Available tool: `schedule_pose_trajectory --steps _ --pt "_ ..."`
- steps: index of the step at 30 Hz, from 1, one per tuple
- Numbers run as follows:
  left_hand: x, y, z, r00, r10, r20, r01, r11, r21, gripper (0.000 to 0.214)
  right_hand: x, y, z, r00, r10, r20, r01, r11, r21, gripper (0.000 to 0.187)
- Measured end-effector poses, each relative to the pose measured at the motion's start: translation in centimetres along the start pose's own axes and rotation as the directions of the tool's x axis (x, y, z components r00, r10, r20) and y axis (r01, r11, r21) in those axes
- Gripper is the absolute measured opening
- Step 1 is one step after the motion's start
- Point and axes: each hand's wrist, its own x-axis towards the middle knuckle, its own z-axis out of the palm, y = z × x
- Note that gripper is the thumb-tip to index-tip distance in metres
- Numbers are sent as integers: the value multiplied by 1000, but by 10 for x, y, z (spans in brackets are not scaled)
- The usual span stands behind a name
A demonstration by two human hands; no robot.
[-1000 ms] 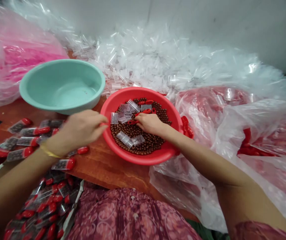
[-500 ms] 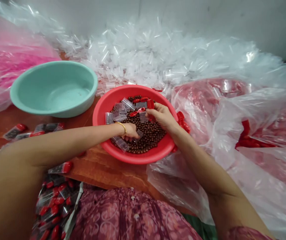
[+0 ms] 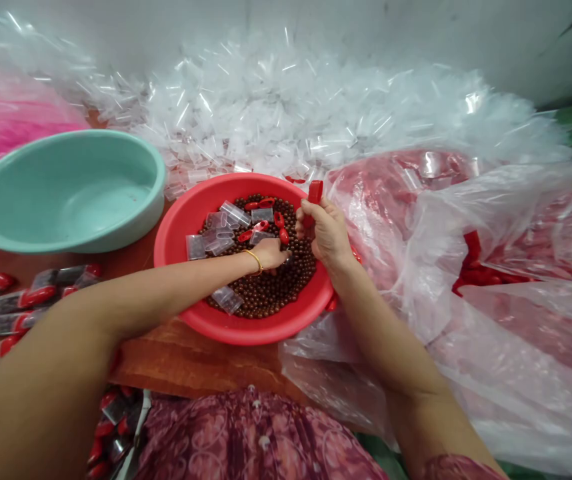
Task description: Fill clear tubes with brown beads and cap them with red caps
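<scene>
A red basin (image 3: 171, 233) holds many small brown balls (image 3: 266, 293), with clear plastic containers (image 3: 219, 233) and loose red caps (image 3: 281, 227) lying on top. My left hand (image 3: 272, 255), with a gold bangle at the wrist, is down among the balls. Its fingers are closed on a clear plastic container, mostly hidden by the hand and the balls. Above the basin's right side, my right hand (image 3: 329, 230) grips a red cap (image 3: 315, 192) between thumb and fingers.
An aqua basin (image 3: 66, 190) stands at left. Behind lies a large heap of clear containers (image 3: 286, 107). Plastic bags of red caps (image 3: 496, 273) fill the right. Filled, red-capped containers (image 3: 9, 303) lie on the table at left, with more in a box (image 3: 111, 427) below.
My right hand has lifted a red cap up from the basin's contents. My left hand has shifted slightly right and up among the balls. The view has turned a little to the right.
</scene>
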Motion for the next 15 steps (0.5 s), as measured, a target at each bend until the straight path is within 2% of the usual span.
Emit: schedule_pose_trajectory --steps 2,4,5,6,8,10,11,13,15 --pt "-8 -1 -8 997 -14 70 10 998 64 32 0 0 -1 1000 0 -5 1 1000 7 19" --pt "-19 -5 -16 998 52 20 -56 973 223 26 0 0 -1 1000 1 1 -1 1000 13 19" --pt "-23 -7 -20 989 145 -29 -125 926 357 26 0 0 -1 1000 2 6 -2 1000 14 19" --pt "-27 -10 -22 962 269 -53 -206 836 508 28 0 0 -1 1000 1 12 -1 1000 12 20" --pt "-29 -15 -23 867 497 38 -363 575 733 32 0 0 -1 1000 -8 21 8 1000 -1 20" --pt "-26 -19 -21 786 586 195 -485 389 783 35 0 1 -1 1000 -23 21 23 1000 -18 20" --pt "-23 -20 -19 763 601 238 -517 346 783 36 0 1 -1 999 -28 20 29 999 -27 20" --pt "-20 -19 -17 761 606 231 -522 361 773 34 -1 1 -1 999 -33 18 34 998 -43 20" --pt "-20 -15 -18 798 586 142 -481 476 736 28 -1 2 -1 999 -32 18 33 998 -52 21"
